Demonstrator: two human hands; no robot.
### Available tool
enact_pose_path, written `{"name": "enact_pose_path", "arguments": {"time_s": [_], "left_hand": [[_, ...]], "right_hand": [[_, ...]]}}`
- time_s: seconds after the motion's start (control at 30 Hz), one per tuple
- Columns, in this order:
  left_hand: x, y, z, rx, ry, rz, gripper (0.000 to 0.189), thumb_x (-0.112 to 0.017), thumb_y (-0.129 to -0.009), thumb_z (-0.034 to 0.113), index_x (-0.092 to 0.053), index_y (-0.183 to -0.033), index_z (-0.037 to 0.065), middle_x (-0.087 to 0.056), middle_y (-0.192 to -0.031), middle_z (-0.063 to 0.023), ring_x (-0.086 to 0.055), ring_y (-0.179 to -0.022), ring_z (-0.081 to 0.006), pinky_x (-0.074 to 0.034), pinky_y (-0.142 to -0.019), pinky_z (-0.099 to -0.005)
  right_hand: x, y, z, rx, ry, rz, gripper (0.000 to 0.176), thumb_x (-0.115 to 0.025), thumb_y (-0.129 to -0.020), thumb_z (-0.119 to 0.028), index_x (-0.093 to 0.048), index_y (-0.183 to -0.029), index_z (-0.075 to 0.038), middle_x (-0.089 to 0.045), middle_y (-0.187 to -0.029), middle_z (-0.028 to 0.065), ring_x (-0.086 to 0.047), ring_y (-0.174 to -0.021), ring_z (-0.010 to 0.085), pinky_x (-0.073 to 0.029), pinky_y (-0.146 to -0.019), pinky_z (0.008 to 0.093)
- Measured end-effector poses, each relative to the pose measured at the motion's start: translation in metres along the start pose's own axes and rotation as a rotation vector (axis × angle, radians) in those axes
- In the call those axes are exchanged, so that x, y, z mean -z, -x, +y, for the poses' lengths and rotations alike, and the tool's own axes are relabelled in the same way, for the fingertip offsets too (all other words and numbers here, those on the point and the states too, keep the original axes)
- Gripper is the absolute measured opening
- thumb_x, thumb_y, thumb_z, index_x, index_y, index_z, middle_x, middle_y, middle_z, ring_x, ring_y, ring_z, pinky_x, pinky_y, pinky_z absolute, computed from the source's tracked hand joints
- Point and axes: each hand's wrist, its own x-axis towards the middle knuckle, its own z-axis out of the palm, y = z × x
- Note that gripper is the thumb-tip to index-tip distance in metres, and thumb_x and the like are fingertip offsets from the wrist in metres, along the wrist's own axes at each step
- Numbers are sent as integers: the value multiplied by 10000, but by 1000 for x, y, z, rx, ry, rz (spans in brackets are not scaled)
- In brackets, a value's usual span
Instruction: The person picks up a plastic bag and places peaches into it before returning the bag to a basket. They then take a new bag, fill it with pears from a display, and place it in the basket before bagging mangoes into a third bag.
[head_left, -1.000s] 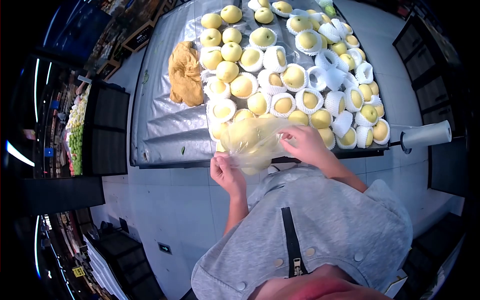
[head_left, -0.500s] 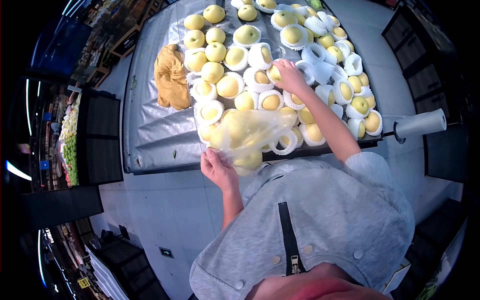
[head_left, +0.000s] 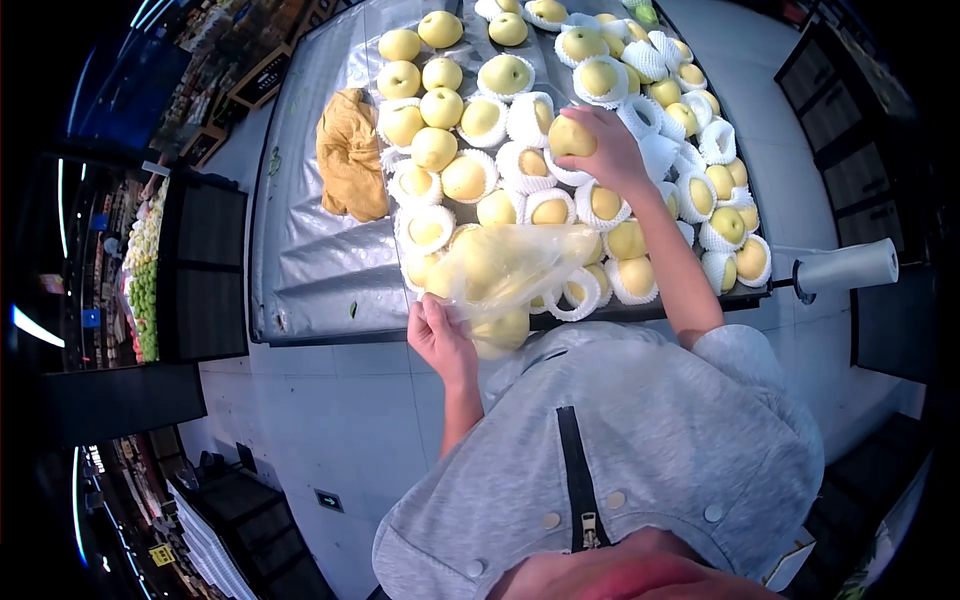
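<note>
Pinching clear bag (head_left: 525,262), left fingers (head_left: 431,309); clasping yellow fruit (head_left: 567,138), right fingers (head_left: 592,121); yellow label (head_left: 162,556) too small to read.

A grey-covered display table (head_left: 310,270) carries yellow fruits (head_left: 434,149), foam nets (head_left: 717,142), ochre cloth (head_left: 350,155).

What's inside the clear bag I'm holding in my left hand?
Through the clear bag in your left hand, round yellow fruit shows, bulging at the bottom. Folds and glare hide the count; some yellow higher up may be fruit on the stand behind.
</note>
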Motion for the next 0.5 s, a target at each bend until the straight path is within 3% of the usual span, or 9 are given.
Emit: {"name": "enact_pose_path", "arguments": {"time_s": [0.03,0.13,0.17,0.2,0.27,0.33,0.37,0.47,0.5], "left_hand": [[-1,-2,0,15,0,-10,355,-514,-1009,224,-370,-705,111,-421,-633,55,-326,-522,-7,-265,-428,-182],[-3,-5,-2,-1,-9,-33,353,-509,-1011,228,-369,-710,106,-420,-639,54,-320,-524,-5,-254,-429,-184],[-3,-5,-1,-4,-15,-25,353,-504,-1013,227,-366,-711,107,-417,-638,54,-317,-523,-5,-250,-428,-186],[-4,-5,2,-6,-18,-19,353,-499,-1015,227,-364,-711,108,-413,-637,55,-314,-522,-5,-246,-427,-188],[-7,-4,1,-14,-17,-23,346,-486,-1020,221,-372,-714,107,-408,-639,55,-312,-526,-3,-245,-432,-187],[-5,-5,0,-35,-23,-25,333,-471,-1025,211,-393,-719,105,-404,-646,55,-314,-536,2,-250,-443,-183],[-5,-5,0,-24,-14,-21,335,-471,-1025,211,-389,-719,104,-397,-643,56,-312,-534,-2,-251,-442,-185],[-2,-4,-1,12,8,-27,332,-470,-1026,211,-388,-722,107,-394,-645,60,-313,-535,-4,-253,-442,-187],[0,-5,-2,0,-7,-35,330,-470,-1026,211,-388,-724,108,-393,-646,61,-314,-535,-5,-253,-440,-188]], "right_hand": [[11,-7,-10,2,-145,56,630,-815,-715,-326,-545,-1251,-137,-617,-1134,57,-623,-997,245,-527,-843,388],[31,-15,-24,-460,-1291,-62,556,-747,-819,-352,-533,-1239,-59,-616,-1132,66,-648,-923,211,-560,-712,351],[36,-16,-23,-498,-1525,-124,560,-626,-907,-439,-505,-1241,-6,-611,-1131,80,-653,-873,191,-559,-612,312],[43,-19,-38,-688,-1749,-102,587,-560,-923,-481,-481,-1284,-26,-596,-1145,163,-649,-862,256,-554,-585,291],[46,-22,-39,-479,-2331,-448,589,-526,-931,-448,-434,-1340,-33,-511,-1246,256,-624,-875,315,-549,-576,308],[39,-15,-47,-444,-2754,-543,578,-513,-926,-395,-405,-1375,-47,-403,-1341,301,-592,-883,336,-548,-566,322],[37,-14,-50,-400,-2819,-573,586,-496,-926,-401,-392,-1385,-51,-350,-1391,280,-574,-888,318,-535,-587,320],[48,-15,-74,-520,-2828,-507,574,-503,-926,-386,-396,-1384,-57,-388,-1362,280,-572,-871,316,-520,-642,324],[50,-17,-78,-518,-2661,-442,599,-568,-910,-423,-415,-1377,-81,-446,-1329,222,-585,-930,300,-510,-719,324]]}}
